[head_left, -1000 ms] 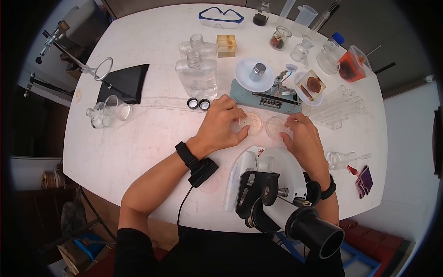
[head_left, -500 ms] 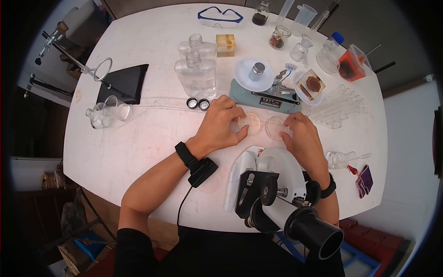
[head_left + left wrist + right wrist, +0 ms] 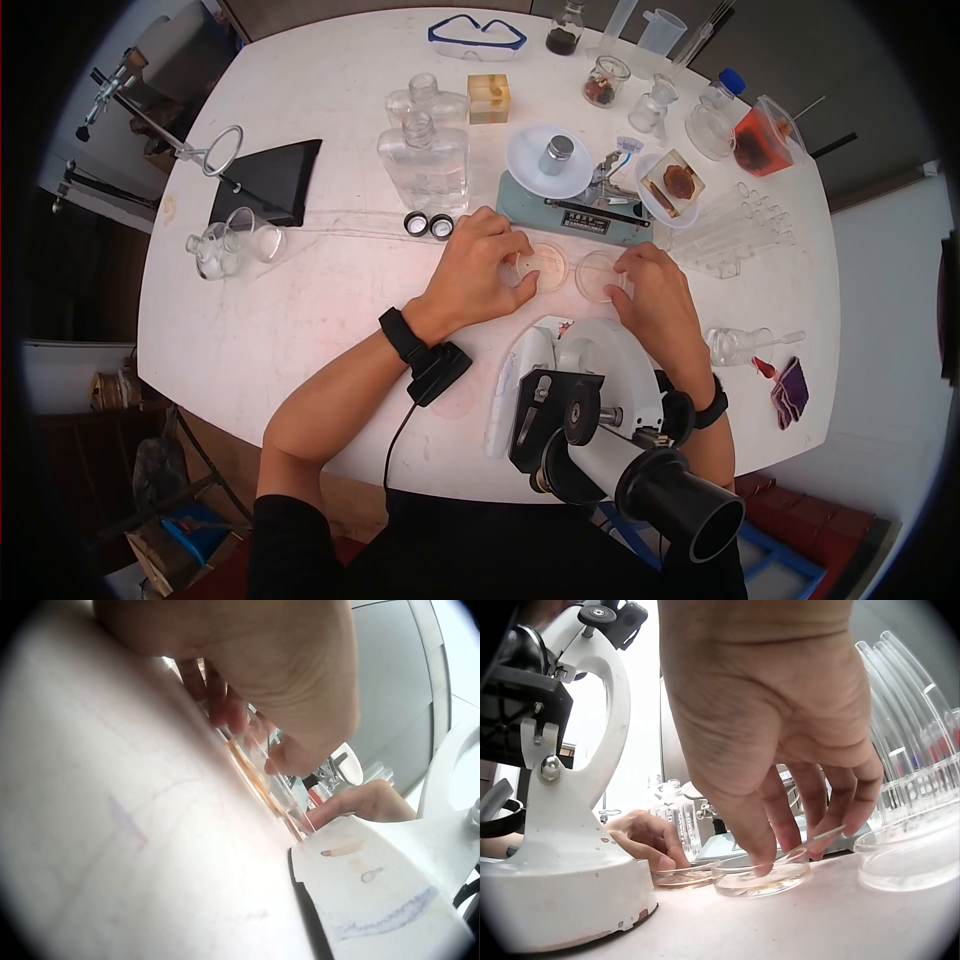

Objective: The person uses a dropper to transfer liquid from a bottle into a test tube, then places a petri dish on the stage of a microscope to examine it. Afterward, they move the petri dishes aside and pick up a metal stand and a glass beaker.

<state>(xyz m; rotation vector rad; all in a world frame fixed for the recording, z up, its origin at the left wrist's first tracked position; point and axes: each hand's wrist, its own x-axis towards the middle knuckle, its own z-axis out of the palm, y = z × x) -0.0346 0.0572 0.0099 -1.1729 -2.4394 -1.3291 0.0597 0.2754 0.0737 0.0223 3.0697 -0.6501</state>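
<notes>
Two shallow clear petri dishes lie side by side on the white table, between the balance and the microscope. My left hand [image 3: 475, 265] grips the left petri dish [image 3: 547, 268] at its outer side, thumb near me and fingers at the far side. Across from it, my right hand [image 3: 660, 298] holds the right petri dish [image 3: 596, 282] between thumb and fingers. In the right wrist view a little pale liquid shows in the right dish [image 3: 742, 885], and a thin pale strip [image 3: 825, 837] slants up from its rim beneath my fingers. The left wrist view shows the left dish edge-on, amber inside.
A white microscope [image 3: 600, 350] stands close in front of me, between my forearms. Behind the dishes sits a balance [image 3: 520, 212] with white pans. Clear bottles [image 3: 425, 170] and two black caps [image 3: 429, 226] are left of it, test tubes [image 3: 740, 235] right, a ring stand [image 3: 225, 150] far left.
</notes>
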